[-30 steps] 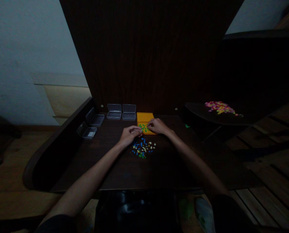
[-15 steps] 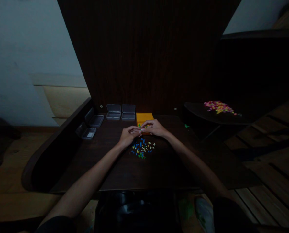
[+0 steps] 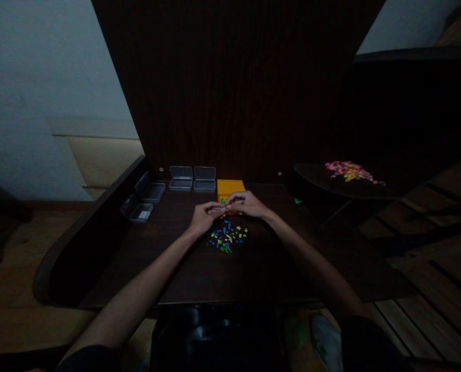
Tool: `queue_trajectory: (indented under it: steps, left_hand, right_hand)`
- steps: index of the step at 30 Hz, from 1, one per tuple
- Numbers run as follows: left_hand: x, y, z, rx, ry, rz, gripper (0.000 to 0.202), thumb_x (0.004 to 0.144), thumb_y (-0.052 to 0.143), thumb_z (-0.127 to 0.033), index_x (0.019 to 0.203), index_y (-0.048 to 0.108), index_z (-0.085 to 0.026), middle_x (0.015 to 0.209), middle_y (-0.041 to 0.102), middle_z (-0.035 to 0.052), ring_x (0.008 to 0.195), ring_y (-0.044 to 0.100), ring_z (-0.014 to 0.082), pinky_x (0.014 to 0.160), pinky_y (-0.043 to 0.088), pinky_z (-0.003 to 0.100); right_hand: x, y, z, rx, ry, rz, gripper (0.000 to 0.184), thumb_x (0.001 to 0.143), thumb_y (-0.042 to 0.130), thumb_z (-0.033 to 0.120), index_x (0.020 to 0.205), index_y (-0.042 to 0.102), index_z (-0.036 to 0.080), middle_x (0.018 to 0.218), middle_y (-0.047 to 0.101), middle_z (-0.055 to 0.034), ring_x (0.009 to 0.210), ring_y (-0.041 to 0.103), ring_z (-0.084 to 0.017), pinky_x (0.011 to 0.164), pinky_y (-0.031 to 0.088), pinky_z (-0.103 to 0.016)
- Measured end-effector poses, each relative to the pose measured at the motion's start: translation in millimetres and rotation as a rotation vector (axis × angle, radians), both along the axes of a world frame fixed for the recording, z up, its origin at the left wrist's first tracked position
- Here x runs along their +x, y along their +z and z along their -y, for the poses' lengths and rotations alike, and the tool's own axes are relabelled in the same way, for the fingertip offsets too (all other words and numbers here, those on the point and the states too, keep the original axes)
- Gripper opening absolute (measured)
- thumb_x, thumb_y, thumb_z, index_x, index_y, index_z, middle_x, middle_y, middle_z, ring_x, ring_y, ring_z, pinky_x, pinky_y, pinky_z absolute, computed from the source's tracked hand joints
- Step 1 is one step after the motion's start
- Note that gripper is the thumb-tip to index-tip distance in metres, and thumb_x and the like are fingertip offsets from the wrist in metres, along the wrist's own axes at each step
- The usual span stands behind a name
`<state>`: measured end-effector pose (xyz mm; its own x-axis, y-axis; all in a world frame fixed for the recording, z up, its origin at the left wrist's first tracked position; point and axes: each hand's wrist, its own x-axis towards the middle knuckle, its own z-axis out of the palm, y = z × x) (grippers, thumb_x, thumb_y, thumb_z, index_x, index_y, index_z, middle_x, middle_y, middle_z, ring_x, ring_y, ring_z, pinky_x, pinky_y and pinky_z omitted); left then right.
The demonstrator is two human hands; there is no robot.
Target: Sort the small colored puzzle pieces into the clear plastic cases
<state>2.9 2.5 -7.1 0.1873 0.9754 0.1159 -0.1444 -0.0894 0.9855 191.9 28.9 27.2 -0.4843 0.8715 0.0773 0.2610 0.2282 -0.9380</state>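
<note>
A small heap of tiny coloured pieces [image 3: 227, 238], blue, yellow, green and white, lies on the dark wooden table [image 3: 199, 268]. Just behind it stands an orange tray [image 3: 230, 187] with green pieces inside. My left hand [image 3: 204, 216] and my right hand [image 3: 249, 203] meet fingertip to fingertip over the tray's front edge. Both are pinched together around a tiny green piece [image 3: 225, 206] between them. Which hand grips it I cannot tell.
Clear plastic boxes sit open at the back: two [image 3: 193, 179] side by side, two more [image 3: 145, 200] along the left rail. A heap of pink and yellow pieces [image 3: 348, 171] lies on a dark shelf at right. A wooden panel rises behind the table.
My right hand drew back from inside the orange tray to its front edge and met my left fingertips. The hands now stay pinched together.
</note>
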Motion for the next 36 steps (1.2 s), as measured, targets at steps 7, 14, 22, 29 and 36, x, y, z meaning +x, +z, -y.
queue_trajectory:
  steps: [7,14,22,29,36]
  left_hand:
    - [0.5,-2.3,-2.7,-0.007,-0.008,0.036,0.041,0.054,0.085,-0.041,0.082,0.072,-0.014,0.070,0.072,0.0043,0.064,0.067,0.0178,0.069,0.054,0.032]
    - [-2.7,-2.7,-5.3,0.021,0.037,0.028,0.045,0.057,0.082,-0.050,0.083,0.073,-0.014,0.069,0.072,0.0042,0.064,0.065,0.0166,0.068,0.052,0.030]
    - [-3.3,-3.1,-6.5,0.042,0.062,0.005,0.049,0.058,0.079,-0.056,0.080,0.071,-0.014,0.064,0.068,0.0024,0.062,0.063,0.0159,0.067,0.050,0.029]
    - [-4.0,-3.8,-8.0,0.039,0.065,0.025,0.052,0.057,0.079,-0.059,0.080,0.069,-0.013,0.063,0.067,0.0018,0.060,0.061,0.0148,0.066,0.050,0.028]
    - [-2.2,-5.2,-7.7,0.031,0.039,0.056,0.052,0.058,0.080,-0.057,0.081,0.069,-0.012,0.065,0.068,0.0031,0.061,0.062,0.0148,0.066,0.051,0.030]
  right_hand:
    - [3.8,-2.4,-4.9,0.079,-0.028,-0.004,0.035,0.067,0.077,0.042,0.084,0.069,0.012,0.074,0.067,-0.0025,0.060,0.057,-0.010,0.054,0.044,-0.022]
    - [19.4,-13.1,-25.5,0.171,-0.187,0.084,0.027,0.073,0.071,0.030,0.093,0.073,0.012,0.089,0.073,-0.0072,0.070,0.063,-0.014,0.064,0.050,-0.024]
    - [15.8,-18.1,-38.9,0.422,-0.205,0.586,0.015,0.080,0.064,0.014,0.088,0.076,0.015,0.083,0.074,-0.0049,0.072,0.062,-0.014,0.071,0.046,-0.023]
    - [19.8,-25.2,-43.0,0.511,-0.200,0.766,0.012,0.080,0.066,0.013,0.087,0.076,0.015,0.090,0.069,-0.0071,0.083,0.061,-0.016,0.076,0.045,-0.024]
    - [31.9,-25.2,-38.1,0.485,-0.157,0.772,0.012,0.081,0.066,0.015,0.088,0.076,0.016,0.089,0.067,-0.0068,0.082,0.061,-0.016,0.071,0.043,-0.023]
